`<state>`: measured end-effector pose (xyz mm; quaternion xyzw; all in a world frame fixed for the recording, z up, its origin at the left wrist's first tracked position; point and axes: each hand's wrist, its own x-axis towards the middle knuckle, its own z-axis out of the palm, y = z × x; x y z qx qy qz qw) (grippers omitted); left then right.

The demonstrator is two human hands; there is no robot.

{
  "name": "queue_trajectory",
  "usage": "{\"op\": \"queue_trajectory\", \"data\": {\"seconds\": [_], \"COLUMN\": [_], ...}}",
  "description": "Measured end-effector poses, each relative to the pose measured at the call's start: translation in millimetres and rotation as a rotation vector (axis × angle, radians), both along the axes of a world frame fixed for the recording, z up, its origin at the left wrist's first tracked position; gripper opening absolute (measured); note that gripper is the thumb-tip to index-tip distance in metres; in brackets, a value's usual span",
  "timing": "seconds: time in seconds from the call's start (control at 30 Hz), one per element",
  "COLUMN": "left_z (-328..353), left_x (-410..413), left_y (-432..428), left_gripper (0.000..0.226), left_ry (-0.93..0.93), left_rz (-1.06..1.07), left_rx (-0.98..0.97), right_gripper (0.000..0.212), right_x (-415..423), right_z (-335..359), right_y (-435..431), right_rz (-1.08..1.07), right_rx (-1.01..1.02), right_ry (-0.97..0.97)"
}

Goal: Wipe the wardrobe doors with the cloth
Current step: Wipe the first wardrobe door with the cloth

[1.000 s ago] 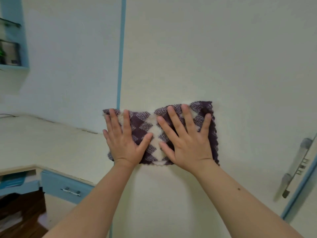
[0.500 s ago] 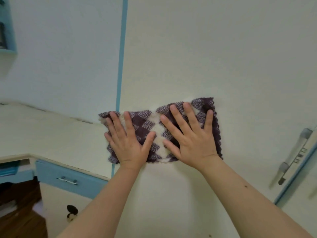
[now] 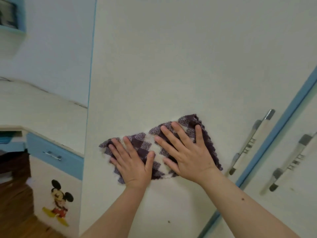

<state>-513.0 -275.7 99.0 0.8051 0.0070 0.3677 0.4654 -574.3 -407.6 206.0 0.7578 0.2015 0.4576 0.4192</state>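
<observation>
A purple-and-white checked cloth (image 3: 151,146) lies spread flat against a cream wardrobe door (image 3: 171,66). My left hand (image 3: 132,162) presses on the cloth's left half with straight fingers. My right hand (image 3: 187,152) presses flat on its right half, fingers spread. The cloth sits in the lower part of the door, left of the door's long handle (image 3: 252,140). A second door (image 3: 300,194) with its own handle (image 3: 289,162) lies to the right, past a blue strip (image 3: 274,134).
To the left of the wardrobe stands a cream desk top (image 3: 34,109) with a blue drawer (image 3: 53,155) and a cartoon mouse sticker (image 3: 59,201) on the panel below. A blue wall shelf (image 3: 12,18) hangs at the top left. Wooden floor shows at the bottom left.
Both hands have slid the cloth down and to the right across the door, away from its blue left edge and closer to the handle. The cloth now sits tilted.
</observation>
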Motion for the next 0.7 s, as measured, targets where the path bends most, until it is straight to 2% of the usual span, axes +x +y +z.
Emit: {"op": "queue_trajectory", "data": {"seconds": [0.23, 0.47, 0.7], "left_z": [-36.7, -59.4, -63.2], "left_x": [-36.1, -69.6, -73.0], "left_y": [-43.7, -89.9, -93.1], "left_gripper": [0.087, 0.085, 0.087], "left_ry": [0.038, 0.139, 0.174], "left_rz": [-0.027, -0.075, -0.083], "left_rx": [0.064, -0.05, -0.106], "right_gripper": [0.064, 0.065, 0.065], "right_x": [-35.2, -54.1, -56.8], "right_z": [-39.8, -43.0, -41.4], "right_y": [-49.4, -80.3, -79.2], "right_rz": [-0.024, -0.028, -0.072], "right_rx": [-0.01, -0.126, -0.161], "right_ry": [0.039, 0.087, 0.113]}}
